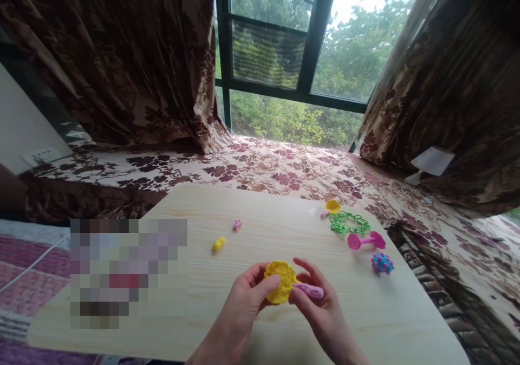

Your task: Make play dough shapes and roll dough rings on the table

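Note:
A flat round yellow clay disc (286, 294) with a rough surface sits between the fingers of my left hand (246, 294), the thumb lying across its face. From the disc's right edge a pink clay handle (312, 290) sticks out. My right hand (319, 305) pinches near the joint of disc and handle, its index finger raised. Both hands hold the piece just above the front of the table. Beyond them lie a small yellow clay lump (219, 244) and a small pink clay bit (237, 225).
On the right of the wooden table (195, 208) lie a yellow disc with a pink handle (332, 207), a green chain ring (341, 228), a pink dumbbell shape (368, 240) and a blue ball with pink knobs (382, 264). A blurred-out patch (128, 273) covers the left.

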A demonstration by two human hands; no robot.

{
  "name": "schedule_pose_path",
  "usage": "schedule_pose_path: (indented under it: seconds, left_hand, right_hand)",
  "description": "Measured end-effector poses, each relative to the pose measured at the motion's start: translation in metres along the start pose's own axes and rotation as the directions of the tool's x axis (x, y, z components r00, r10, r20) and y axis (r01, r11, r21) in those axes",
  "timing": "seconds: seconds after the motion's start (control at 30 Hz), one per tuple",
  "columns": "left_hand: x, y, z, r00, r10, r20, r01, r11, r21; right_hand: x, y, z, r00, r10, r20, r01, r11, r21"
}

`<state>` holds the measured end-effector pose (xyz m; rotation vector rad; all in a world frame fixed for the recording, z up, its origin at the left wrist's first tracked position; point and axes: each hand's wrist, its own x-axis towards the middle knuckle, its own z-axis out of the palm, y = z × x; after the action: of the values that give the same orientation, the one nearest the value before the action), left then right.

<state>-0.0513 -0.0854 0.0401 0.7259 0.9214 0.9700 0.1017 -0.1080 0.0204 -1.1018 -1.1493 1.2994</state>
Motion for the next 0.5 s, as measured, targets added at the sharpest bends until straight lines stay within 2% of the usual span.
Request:
schedule_pose_path:
  seconds: [0.1,0.17,0.27,0.4,0.5]
  left_hand:
    - [0.001,0.0,0.004,0.996,0.05,-0.068,-0.046,0.997,0.062]
    - [0.001,0.001,0.005,0.997,0.07,-0.044,-0.065,0.991,0.12]
    - [-0.001,0.003,0.008,0.997,0.07,0.022,-0.072,0.982,0.177]
    - [-0.004,0.005,0.012,0.994,0.111,0.013,-0.111,0.969,0.22]
    - [-0.004,0.007,0.011,0.994,0.088,0.058,-0.101,0.958,0.268]
  right_hand:
    - [0.006,-0.009,-0.009,0.999,-0.043,-0.014,0.042,0.996,-0.079]
    - [0.011,-0.015,-0.011,0.997,-0.073,-0.034,0.065,0.981,-0.182]
    - [0.015,-0.021,-0.008,0.996,-0.088,0.015,0.088,0.952,-0.292]
    - [0.018,-0.025,-0.003,0.995,-0.068,0.068,0.083,0.967,-0.241]
    - [0.02,-0.027,-0.004,0.995,-0.035,0.093,0.051,0.983,-0.176]
